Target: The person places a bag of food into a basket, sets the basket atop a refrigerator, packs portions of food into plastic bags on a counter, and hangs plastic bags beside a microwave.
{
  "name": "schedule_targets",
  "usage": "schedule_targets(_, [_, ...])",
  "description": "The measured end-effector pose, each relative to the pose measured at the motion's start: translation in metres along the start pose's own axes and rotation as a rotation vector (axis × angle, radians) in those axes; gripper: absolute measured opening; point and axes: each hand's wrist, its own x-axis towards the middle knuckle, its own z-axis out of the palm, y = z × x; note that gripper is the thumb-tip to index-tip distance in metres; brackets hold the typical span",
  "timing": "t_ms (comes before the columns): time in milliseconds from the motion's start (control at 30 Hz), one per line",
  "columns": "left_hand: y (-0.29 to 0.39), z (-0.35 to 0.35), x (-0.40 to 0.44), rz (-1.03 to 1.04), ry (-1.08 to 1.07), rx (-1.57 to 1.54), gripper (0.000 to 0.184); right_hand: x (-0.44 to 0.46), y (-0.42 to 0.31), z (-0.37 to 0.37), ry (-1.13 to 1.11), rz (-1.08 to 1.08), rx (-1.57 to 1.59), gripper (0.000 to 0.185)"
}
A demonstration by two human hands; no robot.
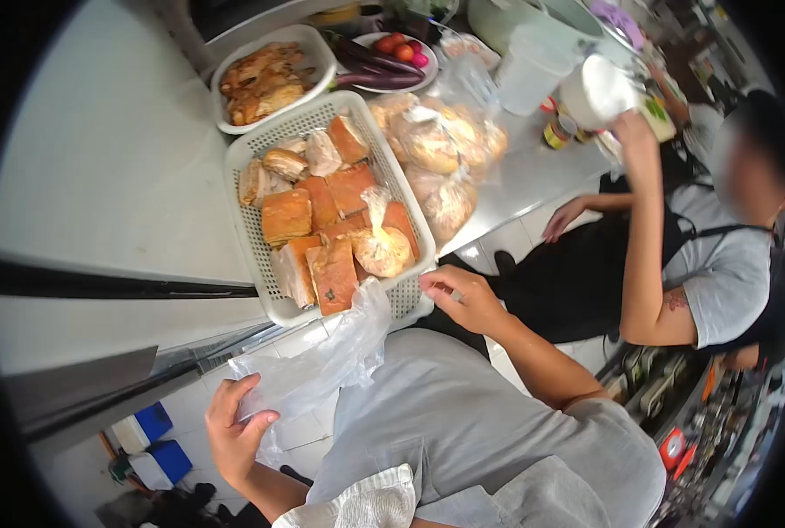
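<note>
My left hand (238, 431), at lower left, has its thumb and fingers around one end of a clear plastic bag (322, 356). The bag stretches up to the near edge of a white plastic basket (273, 304). My right hand (467, 304) is beside the basket's near right corner, fingers bent and tips drawn together; anything between them is hidden. Inside the basket lie several slabs of roasted pork with browned skin (332, 273). A knotted clear bag of food (383, 251) rests on top of them at the right.
Behind the basket stand a white tub of roasted meat (317, 70) and a plate (423, 81) with eggplants and tomatoes. Several filled plastic bags (449, 145) sit on the metal counter (533, 180). At right, a co-worker (727, 264) holds a white container (597, 92).
</note>
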Motion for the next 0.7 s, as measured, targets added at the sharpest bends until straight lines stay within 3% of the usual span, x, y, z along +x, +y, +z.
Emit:
schedule_targets(167, [-0.019, 0.001, 0.007, -0.029, -0.169, -0.11, 0.033, -0.03, 0.012, 0.022, -0.316, 0.11, -0.215, 0.025])
schedule_targets(300, [-0.022, 0.007, 0.0, 0.006, -0.134, -0.196, 0.02, -0.048, 0.033, 0.05, -0.383, 0.134, -0.187, 0.033])
schedule_targets(367, [-0.02, 0.013, -0.016, -0.142, -0.014, -0.206, 0.019, -0.049, 0.037, 0.062, -0.492, 0.211, 0.359, 0.04])
schedule_targets(400, [-0.017, 0.022, -0.027, -0.139, 0.027, -0.162, 0.018, -0.048, 0.042, 0.066, -0.498, 0.202, 0.368, 0.04])
schedule_targets(433, [-0.018, 0.035, -0.039, -0.147, 0.034, -0.151, 0.018, -0.048, 0.047, 0.068, -0.603, 0.241, 0.613, 0.042])
schedule_targets(467, [-0.022, 0.052, -0.056, -0.27, 0.113, -0.133, 0.018, -0.05, 0.051, 0.071, -0.711, 0.285, 0.862, 0.044])
schedule_targets(500, [-0.027, 0.069, -0.074, -0.395, 0.195, -0.114, 0.019, -0.053, 0.054, 0.074, -0.731, 0.288, 0.874, 0.044])
schedule_targets(567, [-0.033, 0.112, -0.111, -0.511, 0.2, -0.102, 0.019, -0.058, 0.062, 0.078, -0.766, 0.541, 1.187, 0.041])
schedule_targets(600, [-0.031, 0.138, -0.129, -0.542, 0.261, -0.174, 0.019, -0.061, 0.065, 0.073, -0.793, 0.555, 1.194, 0.041])
schedule_targets(633, [-0.029, 0.162, -0.148, -0.575, 0.324, -0.242, 0.019, -0.064, 0.065, 0.065, -0.858, 0.473, 1.007, 0.036])
schedule_targets(700, [-0.023, 0.195, -0.184, -0.644, 0.284, -0.204, 0.018, -0.077, 0.077, 0.069, -0.873, 0.41, 0.823, 0.03])
